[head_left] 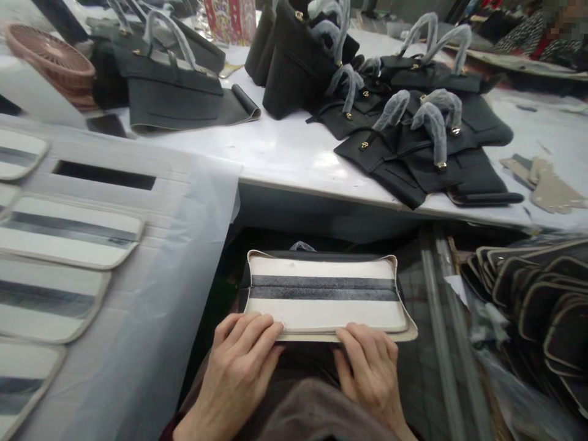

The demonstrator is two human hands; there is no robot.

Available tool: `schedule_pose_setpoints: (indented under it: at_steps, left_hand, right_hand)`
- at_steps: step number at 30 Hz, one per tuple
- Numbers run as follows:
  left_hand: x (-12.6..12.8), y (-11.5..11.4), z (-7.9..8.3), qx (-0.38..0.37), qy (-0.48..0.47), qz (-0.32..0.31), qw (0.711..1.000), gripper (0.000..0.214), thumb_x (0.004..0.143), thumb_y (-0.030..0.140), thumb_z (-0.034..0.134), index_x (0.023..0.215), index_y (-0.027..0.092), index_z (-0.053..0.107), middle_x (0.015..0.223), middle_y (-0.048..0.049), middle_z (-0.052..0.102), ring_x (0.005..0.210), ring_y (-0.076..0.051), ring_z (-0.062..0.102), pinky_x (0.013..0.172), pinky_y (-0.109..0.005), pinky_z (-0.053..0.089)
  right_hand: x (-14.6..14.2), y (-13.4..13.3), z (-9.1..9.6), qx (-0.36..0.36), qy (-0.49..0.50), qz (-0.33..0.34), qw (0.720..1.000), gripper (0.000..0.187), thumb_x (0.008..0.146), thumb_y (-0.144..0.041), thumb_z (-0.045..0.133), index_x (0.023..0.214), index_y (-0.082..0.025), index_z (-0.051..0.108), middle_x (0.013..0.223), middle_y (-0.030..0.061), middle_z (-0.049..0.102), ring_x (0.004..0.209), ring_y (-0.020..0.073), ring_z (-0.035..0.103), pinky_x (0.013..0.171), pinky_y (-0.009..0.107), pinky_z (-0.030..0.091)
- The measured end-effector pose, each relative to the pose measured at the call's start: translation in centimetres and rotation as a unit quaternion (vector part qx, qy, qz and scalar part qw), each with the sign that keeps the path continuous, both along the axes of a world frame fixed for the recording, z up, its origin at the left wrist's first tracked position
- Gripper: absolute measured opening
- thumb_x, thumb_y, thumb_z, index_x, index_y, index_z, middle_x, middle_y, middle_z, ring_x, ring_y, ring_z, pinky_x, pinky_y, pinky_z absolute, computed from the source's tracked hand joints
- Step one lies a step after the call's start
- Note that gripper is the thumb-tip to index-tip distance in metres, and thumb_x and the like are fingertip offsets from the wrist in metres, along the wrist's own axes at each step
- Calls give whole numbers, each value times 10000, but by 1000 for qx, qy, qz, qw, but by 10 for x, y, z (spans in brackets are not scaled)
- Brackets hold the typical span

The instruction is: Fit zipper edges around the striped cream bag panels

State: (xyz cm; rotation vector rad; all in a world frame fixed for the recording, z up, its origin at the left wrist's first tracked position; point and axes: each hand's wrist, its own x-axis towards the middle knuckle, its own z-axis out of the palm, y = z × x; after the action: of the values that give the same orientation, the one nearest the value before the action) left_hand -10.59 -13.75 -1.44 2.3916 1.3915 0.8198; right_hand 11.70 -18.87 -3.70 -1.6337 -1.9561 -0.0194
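Observation:
On my lap lies a black handbag piece, its pale lining edges turned up around a white bottom panel with a dark grey stripe along its middle. My left hand pinches the near edge left of centre, fingers on top and thumb beneath. Right of centre, my right hand grips the same edge in the same way. At the right end the panel's corner sits inside the pale border, which sticks out past it. A bit of clear plastic wrap shows behind the far edge. The underside is hidden.
Several similar striped panels lie on a covered board at the left. Black handbags with wrapped handles crowd the white table ahead. Stacked dark panels stand at the right. A pink fan is at far left; a person sits far right.

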Motion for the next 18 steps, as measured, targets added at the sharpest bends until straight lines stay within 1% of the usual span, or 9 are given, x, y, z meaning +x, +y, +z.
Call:
schedule_pose_setpoints:
  at_steps: [4,8,11,12,13,14,16,18]
  left_hand:
    - [2,1,0,6,6,0,1000,170,938,168,556,1034,222,686,1009,-11,719,951,-187,629,946,-377,354]
    - [4,2,-2,12,6,7,1000,179,939,147,541,1028,219,680,1004,-14,717,959,-194,625,944,-384,357]
    - [4,2,-2,8,6,2,1000,115,927,220,589,1006,225,672,989,-15,704,947,-202,623,943,-393,365]
    - [2,2,-1,14,5,-3,1000,113,913,268,621,1005,223,668,992,-23,693,946,-208,620,937,-392,376]
    - [0,4,0,23,3,-7,1000,155,897,318,646,1012,216,662,1005,-36,678,947,-214,616,927,-386,394]
    - [-2,6,2,33,1,-6,999,210,885,361,659,1029,208,655,1031,-51,661,954,-219,613,918,-377,413]
    - [-7,18,7,44,1,8,999,284,894,409,635,1081,196,639,1109,-74,628,980,-222,613,913,-354,442]
    - [-6,39,14,38,8,0,999,330,918,436,588,1149,204,624,1195,-74,609,1033,-228,615,946,-349,449]
  right_hand:
    - [1,4,-2,24,3,-5,1000,189,915,-97,513,1056,-182,606,954,74,686,906,226,623,850,404,392]
    - [5,4,-11,50,-15,7,999,237,888,-69,524,1073,-182,620,958,71,695,906,217,639,853,394,399]
    - [5,2,-16,61,-28,11,998,260,872,-73,541,1097,-166,629,979,81,702,935,226,644,878,403,396]
    - [4,1,-16,63,-17,-1,998,262,872,-72,531,1095,-169,631,977,80,704,939,229,645,882,408,395]
    - [2,1,-16,65,0,-17,998,262,876,-72,514,1085,-176,633,969,77,706,937,229,644,881,412,397]
    - [0,1,-15,66,18,-30,997,261,881,-74,492,1071,-184,634,960,72,708,930,227,644,875,412,399]
    - [-4,2,-13,71,44,-49,995,267,888,-77,447,1043,-186,635,938,64,710,907,219,640,857,406,402]
    - [-6,3,-14,77,46,-52,995,277,887,-77,420,1028,-176,637,928,62,709,894,211,637,843,396,401]
